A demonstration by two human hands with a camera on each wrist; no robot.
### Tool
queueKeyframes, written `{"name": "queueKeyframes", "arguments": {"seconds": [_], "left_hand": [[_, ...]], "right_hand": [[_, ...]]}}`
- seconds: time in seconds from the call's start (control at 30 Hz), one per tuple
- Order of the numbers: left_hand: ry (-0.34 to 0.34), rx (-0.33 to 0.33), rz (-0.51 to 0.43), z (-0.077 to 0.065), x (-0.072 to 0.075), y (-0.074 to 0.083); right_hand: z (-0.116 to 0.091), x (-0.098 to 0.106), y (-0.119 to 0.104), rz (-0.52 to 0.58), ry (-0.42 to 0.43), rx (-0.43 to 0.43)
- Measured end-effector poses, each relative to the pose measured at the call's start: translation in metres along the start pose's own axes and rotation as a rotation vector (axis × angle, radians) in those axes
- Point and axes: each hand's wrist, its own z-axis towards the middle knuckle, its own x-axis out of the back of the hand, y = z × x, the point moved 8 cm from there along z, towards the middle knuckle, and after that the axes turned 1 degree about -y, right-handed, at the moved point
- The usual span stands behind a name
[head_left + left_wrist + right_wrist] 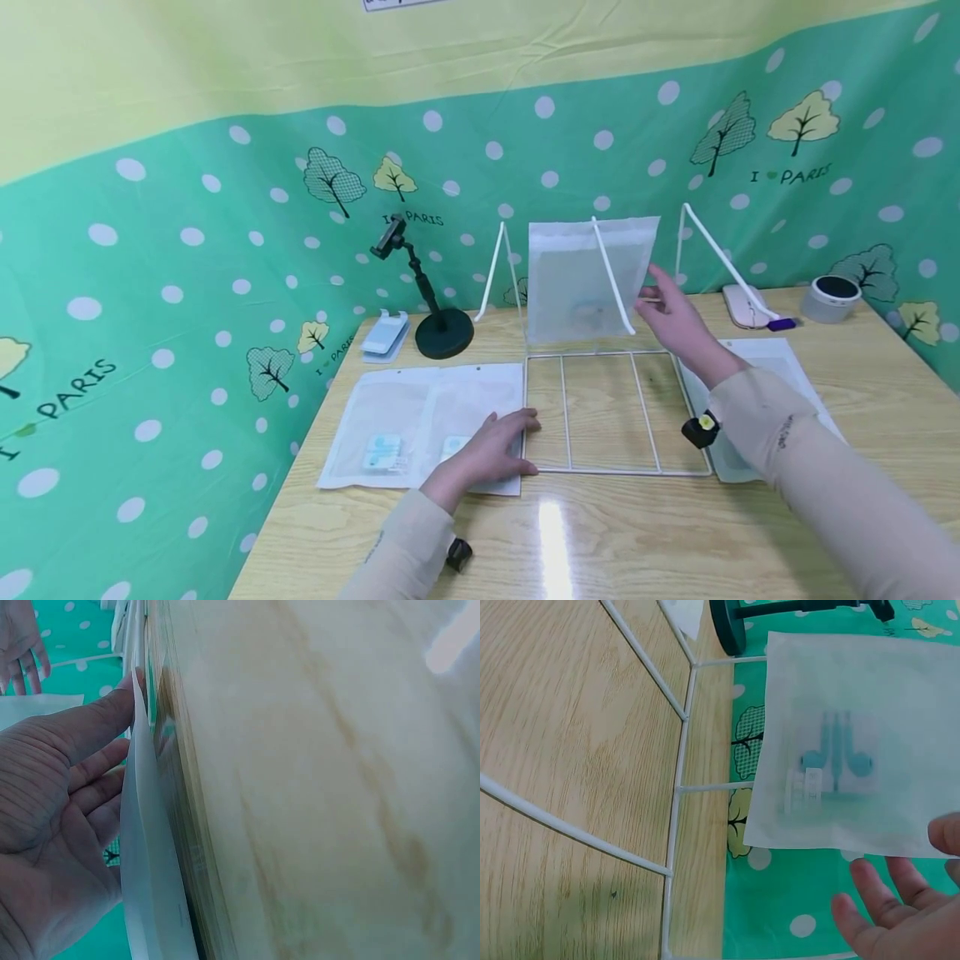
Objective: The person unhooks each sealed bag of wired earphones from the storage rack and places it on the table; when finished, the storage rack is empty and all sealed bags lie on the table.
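Note:
A translucent white pouch (566, 283) hangs upright at the middle prong of a white wire rack (615, 472). Through its film in the right wrist view shows a flat pack with wired earphones (836, 761) and a small white label. My right hand (678, 321) is at the pouch's right edge, its fingers spread and loosely bent; the thumb overlaps the edge in the right wrist view. My left hand (491, 450) rests at the rack's left side, over one of two white pouches (386, 387) lying on the table, with thumb and fingertips at the wire.
A black phone stand (444, 333) and a pale blue folding holder (385, 333) stand behind on the left. Back right are a white mouse (744, 307) and a round white container (830, 298). Another pouch (772, 358) lies right of the rack. Two outer prongs jut upward.

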Motion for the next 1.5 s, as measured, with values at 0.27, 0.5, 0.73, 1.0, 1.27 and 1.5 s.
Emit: {"name": "queueKeyframes", "arguments": {"seconds": [0.27,0.5,0.73,1.0,1.27,1.5], "left_hand": [[0.005,0.003,-0.011,0.000,0.000,0.000],[0.002,0.007,-0.002,0.000,-0.001,0.000],[0.001,0.010,0.003,0.000,-0.002,-0.001],[0.001,0.007,0.011,0.000,-0.002,-0.001],[0.002,0.005,0.006,0.001,-0.001,-0.001],[0.002,0.003,0.002,0.001,-0.001,-0.001]], "right_hand": [[-0.004,0.005,-0.004,-0.096,0.095,0.018],[-0.008,0.006,-0.002,-0.061,0.089,0.010],[-0.012,0.008,0.001,-0.045,0.044,0.009],[-0.020,0.009,-0.001,-0.048,0.010,-0.009],[-0.031,0.011,-0.008,0.028,-0.006,0.098],[-0.043,0.013,-0.014,0.040,-0.010,0.132]]}}
